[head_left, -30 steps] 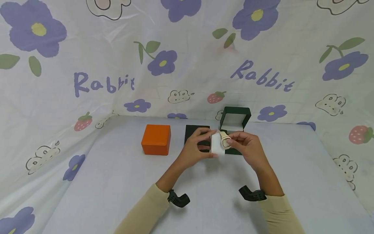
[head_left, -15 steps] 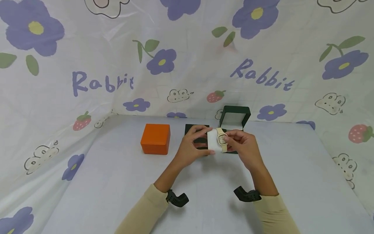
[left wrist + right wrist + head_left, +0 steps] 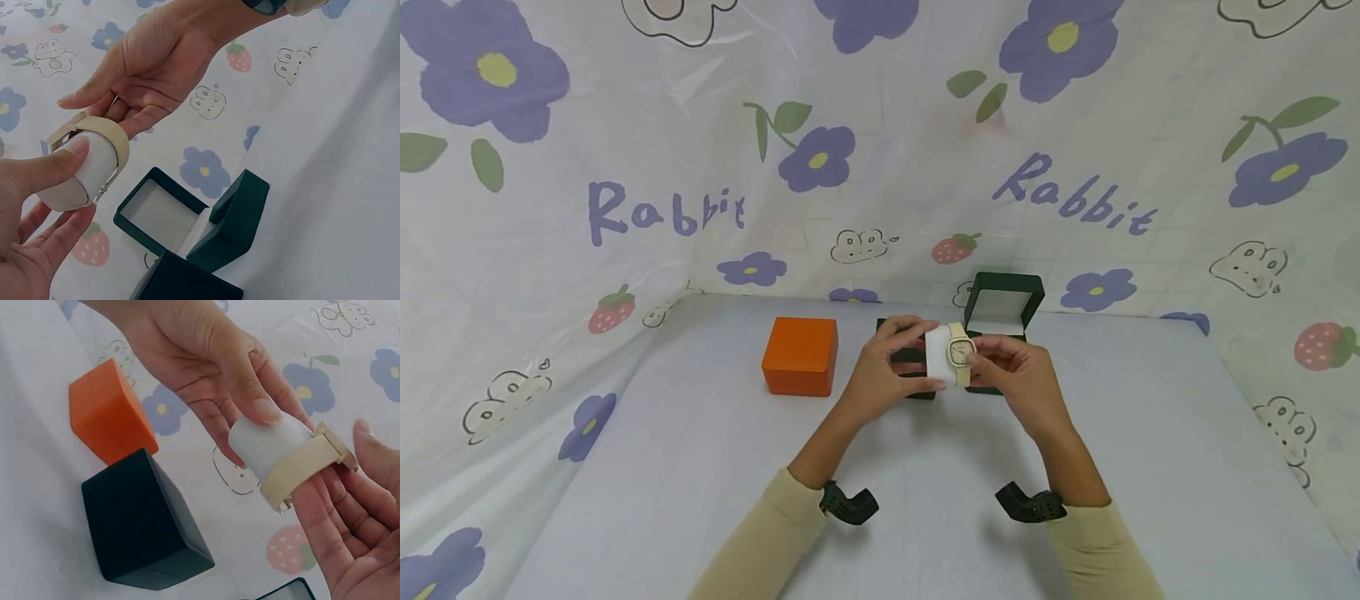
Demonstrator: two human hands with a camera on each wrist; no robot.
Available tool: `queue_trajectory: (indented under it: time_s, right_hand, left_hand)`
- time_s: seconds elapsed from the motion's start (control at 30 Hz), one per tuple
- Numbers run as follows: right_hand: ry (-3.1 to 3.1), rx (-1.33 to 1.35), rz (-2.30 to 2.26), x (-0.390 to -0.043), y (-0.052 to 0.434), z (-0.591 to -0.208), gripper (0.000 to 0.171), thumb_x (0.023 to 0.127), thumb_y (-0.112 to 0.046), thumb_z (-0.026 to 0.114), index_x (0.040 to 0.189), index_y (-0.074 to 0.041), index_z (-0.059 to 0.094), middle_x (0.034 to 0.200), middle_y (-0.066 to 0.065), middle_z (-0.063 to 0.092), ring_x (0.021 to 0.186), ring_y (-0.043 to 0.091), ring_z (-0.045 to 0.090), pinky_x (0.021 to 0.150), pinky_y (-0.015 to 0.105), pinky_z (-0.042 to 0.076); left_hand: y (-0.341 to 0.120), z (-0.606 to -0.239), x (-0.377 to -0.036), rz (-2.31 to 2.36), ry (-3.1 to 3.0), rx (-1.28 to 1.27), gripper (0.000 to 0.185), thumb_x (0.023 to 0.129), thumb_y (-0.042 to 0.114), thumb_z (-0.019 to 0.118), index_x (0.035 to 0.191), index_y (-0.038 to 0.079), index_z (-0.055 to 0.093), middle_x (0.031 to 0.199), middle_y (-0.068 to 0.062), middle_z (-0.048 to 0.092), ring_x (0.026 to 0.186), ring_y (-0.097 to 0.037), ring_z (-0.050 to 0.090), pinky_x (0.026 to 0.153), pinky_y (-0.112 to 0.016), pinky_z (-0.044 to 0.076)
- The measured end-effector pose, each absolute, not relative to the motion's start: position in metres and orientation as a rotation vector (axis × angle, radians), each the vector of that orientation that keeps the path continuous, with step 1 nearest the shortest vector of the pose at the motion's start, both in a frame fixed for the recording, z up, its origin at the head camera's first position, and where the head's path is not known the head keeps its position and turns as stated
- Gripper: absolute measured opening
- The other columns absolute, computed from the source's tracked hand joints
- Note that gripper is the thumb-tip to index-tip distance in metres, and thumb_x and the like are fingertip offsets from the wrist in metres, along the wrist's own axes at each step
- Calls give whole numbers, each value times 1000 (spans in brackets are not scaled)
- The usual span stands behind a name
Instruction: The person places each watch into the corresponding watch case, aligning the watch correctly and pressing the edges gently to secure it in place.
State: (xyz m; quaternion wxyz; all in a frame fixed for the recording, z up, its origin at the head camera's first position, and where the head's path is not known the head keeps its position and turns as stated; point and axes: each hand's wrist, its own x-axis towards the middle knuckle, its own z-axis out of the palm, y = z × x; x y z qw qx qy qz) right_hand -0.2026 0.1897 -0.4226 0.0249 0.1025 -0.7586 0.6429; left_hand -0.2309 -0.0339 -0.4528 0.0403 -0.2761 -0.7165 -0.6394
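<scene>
My left hand pinches a white cushion, thumb on top and fingers below. A cream watch is wrapped round the cushion, its square face toward the head camera. My right hand lays straight fingers along the strap, with the thumb just off the case. Both hands hover above the table in front of an open dark green box with a pale lining. A closed dark green box stands below my left hand.
An orange box sits on the grey table left of the dark boxes. A flowered sheet forms the back and side walls. Black wrist cameras sit on both sleeves.
Both hands have carried the cushion a little left and up. The watch has turned round the cushion so that its face now shows. The boxes have not moved.
</scene>
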Motion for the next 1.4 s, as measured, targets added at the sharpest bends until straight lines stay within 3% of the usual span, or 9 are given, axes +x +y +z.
queue_trajectory:
  time_s: [0.17, 0.27, 0.47, 0.57, 0.83, 1.0, 1.23, 1.4]
  right_hand:
    - [-2411, 415, 1851, -200, 196, -422, 32, 94, -18, 76, 121, -2, 71, 107, 12, 73, 93, 17, 71, 83, 25, 60]
    - [-2416, 494, 1763, -200, 201, -422, 36, 92, -13, 76, 127, -5, 69, 115, 12, 71, 104, 22, 68, 86, 23, 58]
    - [-2535, 765, 1655, -199, 207, -419, 88, 83, -5, 84, 157, -21, 39, 153, 8, 48, 132, 33, 51, 104, 48, 50]
    - [-2605, 830, 1625, -197, 206, -418, 101, 80, -7, 87, 160, -29, 30, 158, 6, 40, 135, 31, 49, 107, 56, 46]
    - [-2597, 798, 1633, -194, 205, -417, 96, 79, -7, 87, 158, -28, 37, 151, 6, 49, 122, 29, 59, 103, 60, 47]
    - [-2578, 788, 1632, -195, 205, -418, 94, 77, -6, 88, 157, -23, 40, 150, 6, 51, 121, 29, 60, 103, 60, 48]
    - [-2576, 785, 1622, -195, 205, -416, 93, 76, -8, 89, 156, -23, 42, 149, 7, 52, 121, 30, 60, 104, 59, 47]
    - [-2553, 791, 1616, -194, 204, -417, 94, 75, -7, 89, 155, -25, 43, 147, 8, 53, 122, 29, 61, 103, 57, 49]
  left_hand:
    - [-38, -449, -231, -1950, -2201, -872, 74, 76, 4, 89, 143, 13, 60, 142, -5, 45, 114, -24, 59, 90, -30, 59]
    - [-40, -448, -231, -1953, -2200, -888, 75, 76, 5, 89, 144, 13, 59, 142, -5, 45, 114, -24, 58, 90, -31, 59]
    - [-43, -448, -231, -2006, -2184, -948, 77, 76, 2, 88, 145, 11, 57, 141, -5, 45, 116, -25, 58, 90, -33, 59]
    - [-43, -446, -230, -2041, -2167, -990, 78, 76, -1, 87, 146, 8, 56, 141, -6, 45, 118, -26, 58, 90, -34, 59]
    - [-43, -441, -227, -2057, -2199, -1050, 81, 77, 0, 87, 149, 8, 52, 142, -6, 44, 120, -27, 57, 91, -35, 59]
    - [-46, -441, -227, -2059, -2231, -1053, 86, 77, -1, 87, 152, 15, 49, 143, -3, 44, 123, -26, 57, 93, -35, 57]
    - [-46, -444, -226, -2096, -2202, -1031, 83, 74, -4, 87, 149, 14, 53, 141, -5, 46, 123, -28, 58, 93, -48, 57]
    - [-44, -443, -224, -2071, -2190, -1012, 82, 74, -3, 88, 147, 14, 56, 140, -4, 48, 121, -27, 59, 90, -37, 59]
